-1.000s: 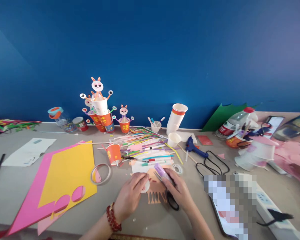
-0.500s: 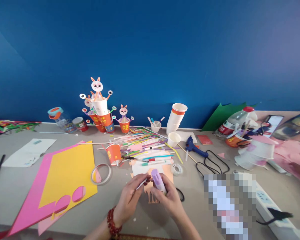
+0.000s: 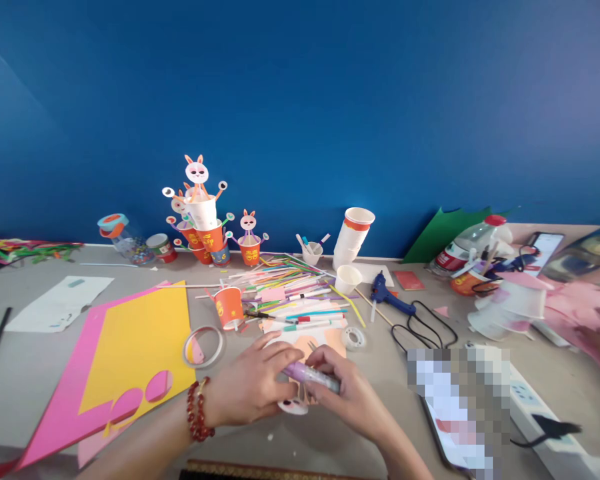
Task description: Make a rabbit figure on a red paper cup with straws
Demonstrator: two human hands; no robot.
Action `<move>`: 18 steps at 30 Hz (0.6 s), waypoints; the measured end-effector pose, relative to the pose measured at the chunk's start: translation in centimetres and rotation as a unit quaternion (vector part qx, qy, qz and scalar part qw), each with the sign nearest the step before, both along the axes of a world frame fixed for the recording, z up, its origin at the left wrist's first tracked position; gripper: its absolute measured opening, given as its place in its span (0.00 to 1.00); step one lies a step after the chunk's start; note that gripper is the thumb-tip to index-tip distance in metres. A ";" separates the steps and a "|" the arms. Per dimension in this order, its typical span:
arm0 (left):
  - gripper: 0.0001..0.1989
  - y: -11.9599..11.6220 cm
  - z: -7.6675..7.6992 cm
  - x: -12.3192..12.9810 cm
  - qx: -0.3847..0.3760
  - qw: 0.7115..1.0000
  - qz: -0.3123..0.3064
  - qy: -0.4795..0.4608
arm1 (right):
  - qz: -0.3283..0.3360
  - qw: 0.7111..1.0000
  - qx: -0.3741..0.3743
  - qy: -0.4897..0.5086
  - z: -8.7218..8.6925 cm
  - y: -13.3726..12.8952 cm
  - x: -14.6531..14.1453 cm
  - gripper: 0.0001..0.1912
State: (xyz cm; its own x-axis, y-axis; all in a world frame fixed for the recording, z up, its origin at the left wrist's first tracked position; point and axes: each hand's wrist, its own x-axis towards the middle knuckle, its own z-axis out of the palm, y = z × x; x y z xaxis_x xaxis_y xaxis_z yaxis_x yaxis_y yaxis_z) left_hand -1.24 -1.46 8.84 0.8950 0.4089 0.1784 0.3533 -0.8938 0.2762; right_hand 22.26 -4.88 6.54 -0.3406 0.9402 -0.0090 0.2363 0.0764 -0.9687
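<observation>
One purple-capped plastic tube (image 3: 320, 378), slanted, clasped by our right hand (image 3: 350, 393); left hand (image 3: 247, 383) bent at its cap, hold unclear; round white paper face (image 3: 294, 407) below, near grey table's (image 3: 260, 443) front edge.

A white power strip (image 3: 555, 443) lies beside a partly pixelated phone (image 3: 453, 423).

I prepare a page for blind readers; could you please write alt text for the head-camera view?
A person's right hand holds a purple-capped tube, its cap at the left hand, near a white disc with a drawn face. Beyond lie coloured straws, with paper-cup rabbits to their left and a blue glue gun to their right.
</observation>
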 end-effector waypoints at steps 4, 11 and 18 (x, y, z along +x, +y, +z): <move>0.04 0.0 0.3 0.8 0.025 1.000 0.001 0.008 | -0.029 0.991 -0.062 0.119 -0.2 -0.1 -0.1 0.13; 0.06 -0.7 -0.2 1.8 0.010 0.999 0.030 -0.026 | -0.181 0.928 -0.069 0.319 -2.2 -0.2 -2.5 0.22; 0.23 -2.3 -2.6 2.9 -0.174 0.972 0.048 -0.152 | -0.156 0.965 -0.002 0.211 -1.8 0.3 -3.0 0.14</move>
